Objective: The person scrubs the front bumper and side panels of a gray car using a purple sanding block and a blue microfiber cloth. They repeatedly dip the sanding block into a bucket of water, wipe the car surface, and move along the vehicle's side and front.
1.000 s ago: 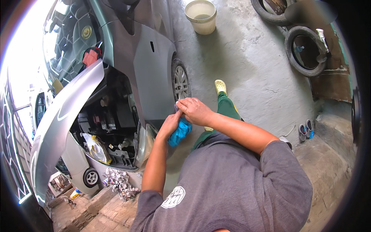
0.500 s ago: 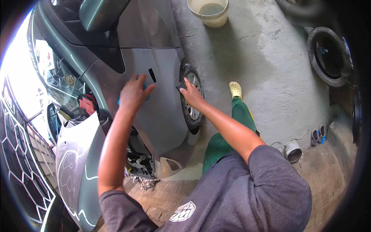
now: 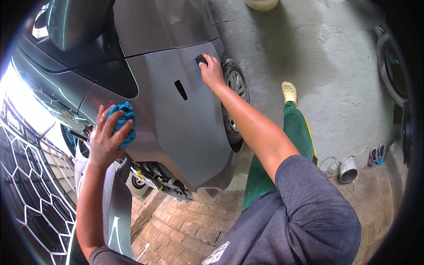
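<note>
Bunched in my left hand is a blue cloth, held near the edge of the car's dark bodywork below the windscreen corner. Small and dark, a block-like piece sits in the fingers of my right hand, against the upper part of the matt grey front fender. Whether it is a sanding block or folded sandpaper cannot be made out. A narrow black slot in the fender lies between the hands. The front wheel is just right of my right hand and forearm.
A wing mirror juts out at upper left. My leg in green trousers ends in a yellow clog on the concrete. A pale bucket stands at the top, a metal can at right, and a tyre at far right.
My right hand has moved up the fender, away from beside the wheel. My left hand has gone left and lower with the blue cloth, now more visible. The view has shifted.
</note>
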The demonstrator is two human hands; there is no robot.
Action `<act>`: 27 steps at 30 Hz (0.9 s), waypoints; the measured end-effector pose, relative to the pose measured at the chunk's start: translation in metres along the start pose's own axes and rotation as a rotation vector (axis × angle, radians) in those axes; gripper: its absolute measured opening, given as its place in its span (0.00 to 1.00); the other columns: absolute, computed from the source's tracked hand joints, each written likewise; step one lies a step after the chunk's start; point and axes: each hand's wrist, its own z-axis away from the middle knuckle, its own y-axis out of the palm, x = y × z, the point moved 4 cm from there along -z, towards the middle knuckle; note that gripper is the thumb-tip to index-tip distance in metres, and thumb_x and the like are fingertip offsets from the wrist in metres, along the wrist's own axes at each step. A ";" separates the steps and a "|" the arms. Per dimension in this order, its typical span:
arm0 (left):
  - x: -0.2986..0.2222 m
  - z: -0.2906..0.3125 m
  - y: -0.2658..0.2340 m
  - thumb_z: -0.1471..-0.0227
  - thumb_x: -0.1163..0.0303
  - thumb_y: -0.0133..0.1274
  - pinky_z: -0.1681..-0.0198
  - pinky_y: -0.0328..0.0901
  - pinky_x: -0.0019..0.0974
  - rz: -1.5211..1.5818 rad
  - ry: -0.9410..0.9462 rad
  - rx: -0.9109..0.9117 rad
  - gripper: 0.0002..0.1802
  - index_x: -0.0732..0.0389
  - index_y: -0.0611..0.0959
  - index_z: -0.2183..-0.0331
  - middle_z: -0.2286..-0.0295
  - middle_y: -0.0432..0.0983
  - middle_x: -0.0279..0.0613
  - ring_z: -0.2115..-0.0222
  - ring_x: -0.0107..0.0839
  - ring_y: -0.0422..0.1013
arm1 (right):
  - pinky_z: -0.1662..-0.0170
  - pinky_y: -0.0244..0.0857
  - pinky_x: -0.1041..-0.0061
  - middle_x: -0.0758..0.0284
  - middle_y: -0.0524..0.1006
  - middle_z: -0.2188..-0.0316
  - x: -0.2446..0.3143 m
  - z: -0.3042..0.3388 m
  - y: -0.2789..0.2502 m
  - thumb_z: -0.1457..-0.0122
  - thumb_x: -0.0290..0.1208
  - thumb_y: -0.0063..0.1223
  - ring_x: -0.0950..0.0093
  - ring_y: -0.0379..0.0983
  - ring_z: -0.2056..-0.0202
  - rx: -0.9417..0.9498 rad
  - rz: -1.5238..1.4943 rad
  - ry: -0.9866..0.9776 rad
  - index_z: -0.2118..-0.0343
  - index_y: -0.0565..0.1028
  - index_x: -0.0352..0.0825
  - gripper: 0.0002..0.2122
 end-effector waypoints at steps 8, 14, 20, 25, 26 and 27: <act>0.026 0.008 0.015 0.74 0.64 0.73 0.37 0.64 0.67 0.054 0.101 -0.163 0.46 0.44 0.79 0.46 0.53 0.76 0.47 0.48 0.55 0.75 | 0.32 0.60 0.59 0.52 0.72 0.39 0.002 0.167 0.006 0.32 0.26 0.53 0.53 0.66 0.36 -0.042 0.085 -0.170 0.39 0.71 0.31 0.20; 0.026 -0.008 0.024 0.71 0.64 0.71 0.43 0.69 0.62 0.029 0.128 -0.286 0.39 0.43 0.80 0.50 0.59 0.78 0.46 0.53 0.54 0.77 | 0.36 0.64 0.57 0.52 0.75 0.42 -0.020 -0.008 0.015 0.31 0.28 0.49 0.55 0.69 0.38 -0.175 0.054 -0.093 0.42 0.74 0.29 0.17; 0.029 0.007 0.015 0.64 0.65 0.69 0.46 0.70 0.61 0.020 0.152 -0.224 0.33 0.46 0.79 0.51 0.61 0.77 0.46 0.56 0.52 0.77 | 0.34 0.62 0.58 0.52 0.74 0.41 -0.005 0.126 0.022 0.34 0.21 0.53 0.54 0.68 0.37 -0.123 0.013 -0.291 0.42 0.75 0.31 0.18; 0.035 0.011 0.015 0.57 0.62 0.66 0.49 0.72 0.62 0.058 0.223 -0.299 0.29 0.47 0.77 0.50 0.65 0.77 0.46 0.62 0.48 0.79 | 0.35 0.62 0.58 0.53 0.74 0.42 0.001 0.102 0.017 0.33 0.22 0.52 0.53 0.68 0.38 -0.121 0.087 -0.287 0.43 0.75 0.31 0.16; 0.038 0.008 0.017 0.56 0.61 0.66 0.50 0.72 0.62 0.042 0.235 -0.316 0.29 0.47 0.77 0.50 0.65 0.76 0.46 0.63 0.48 0.79 | 0.36 0.63 0.57 0.53 0.74 0.42 -0.010 0.050 0.021 0.32 0.25 0.51 0.52 0.68 0.39 -0.178 0.090 -0.264 0.43 0.75 0.31 0.16; 0.040 0.000 0.019 0.56 0.61 0.65 0.50 0.72 0.62 0.046 0.251 -0.332 0.30 0.47 0.77 0.49 0.65 0.76 0.46 0.63 0.48 0.79 | 0.37 0.63 0.57 0.53 0.74 0.43 -0.023 0.005 0.022 0.30 0.28 0.49 0.52 0.69 0.40 -0.240 0.097 -0.236 0.43 0.75 0.30 0.15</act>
